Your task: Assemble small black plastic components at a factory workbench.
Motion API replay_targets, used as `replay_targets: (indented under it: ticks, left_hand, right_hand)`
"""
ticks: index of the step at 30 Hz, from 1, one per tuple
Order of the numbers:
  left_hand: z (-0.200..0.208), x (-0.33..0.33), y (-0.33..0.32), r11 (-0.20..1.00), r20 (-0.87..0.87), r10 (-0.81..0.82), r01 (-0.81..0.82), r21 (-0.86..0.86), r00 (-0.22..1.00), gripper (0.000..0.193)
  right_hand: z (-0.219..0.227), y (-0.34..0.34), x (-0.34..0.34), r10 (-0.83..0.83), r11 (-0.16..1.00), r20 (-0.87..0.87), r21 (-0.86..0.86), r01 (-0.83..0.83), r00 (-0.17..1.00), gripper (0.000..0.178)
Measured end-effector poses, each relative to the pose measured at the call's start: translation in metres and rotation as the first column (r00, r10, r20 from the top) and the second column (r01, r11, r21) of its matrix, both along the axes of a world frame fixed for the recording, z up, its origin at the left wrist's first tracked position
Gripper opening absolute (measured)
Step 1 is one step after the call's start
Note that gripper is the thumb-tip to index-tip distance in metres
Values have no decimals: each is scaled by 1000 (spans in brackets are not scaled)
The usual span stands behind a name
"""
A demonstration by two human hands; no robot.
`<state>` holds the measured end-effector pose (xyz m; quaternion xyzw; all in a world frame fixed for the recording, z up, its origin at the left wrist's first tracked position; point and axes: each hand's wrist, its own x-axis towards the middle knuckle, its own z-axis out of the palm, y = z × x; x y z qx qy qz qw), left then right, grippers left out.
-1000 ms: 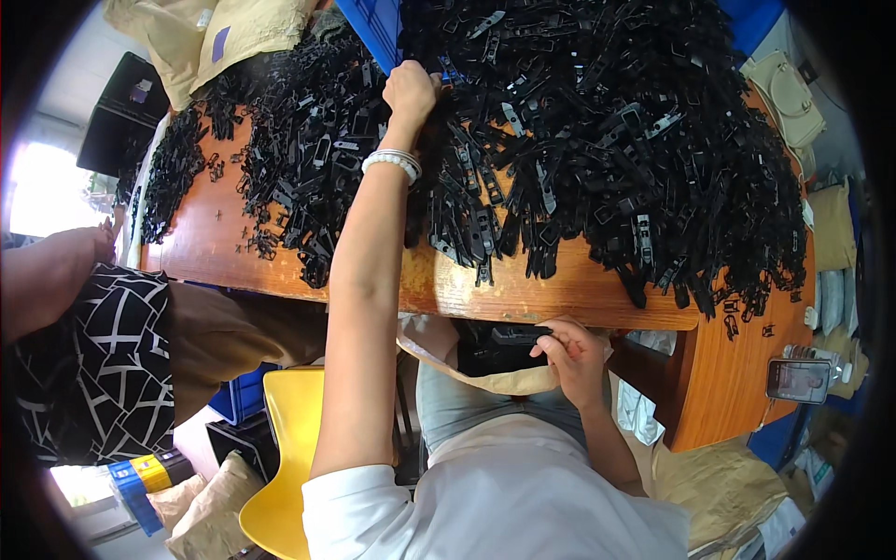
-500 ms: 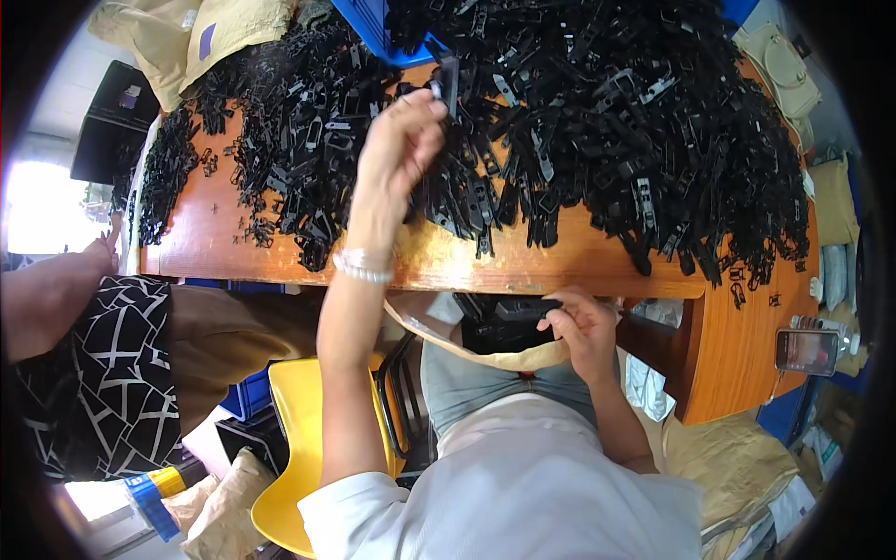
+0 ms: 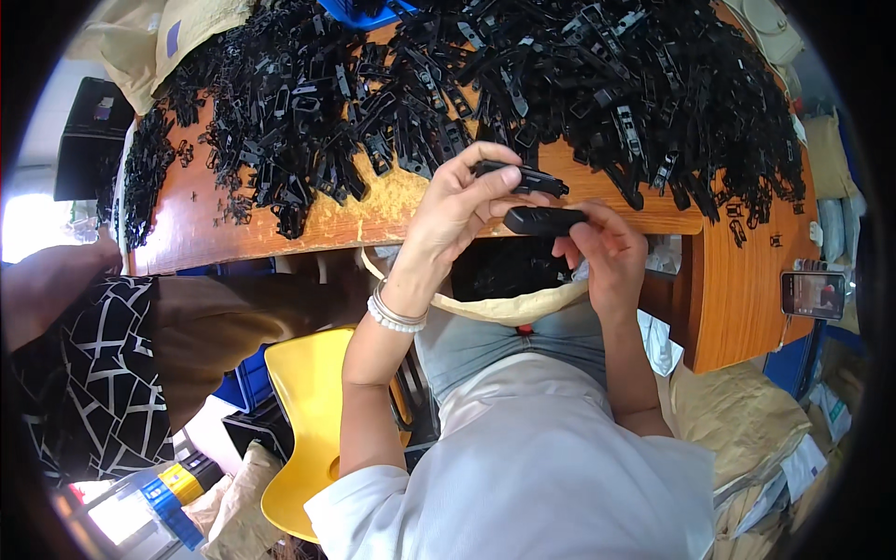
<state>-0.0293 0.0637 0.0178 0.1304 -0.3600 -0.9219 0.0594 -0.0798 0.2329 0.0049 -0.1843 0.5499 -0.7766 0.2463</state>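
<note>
My left hand, with bracelets at its wrist, pinches a slim black plastic part just above the table's front edge. Close beside it, my right hand grips a thicker, smooth black plastic piece by its right end. The two pieces lie almost parallel, a small gap between them. Under my hands, an open paper bag rests at my lap with black parts inside. Ahead, a wide heap of black plastic parts covers much of the wooden table.
A blue crate stands at the far side of the heap. On the left sits another person, in patterned cloth. A yellow chair is beside me. At the right are a phone and brown paper sacks.
My left hand has come back from the heap toward me, carrying the slim black part. My right hand has lifted its black piece from the bag up to meet it. The view has shifted.
</note>
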Motion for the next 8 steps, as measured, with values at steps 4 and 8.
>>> replay_targets:
  ticks: [4,8]
  left_hand:
    - [-6,10,2,940,137,-51,94,-328,989,31]
    - [4,21,16,892,18,-56,58,-448,998,35]
  right_hand:
    - [7,0,-6,-6,988,-346,142,59,938,19]
    - [9,5,0,-47,957,-520,220,187,853,20]
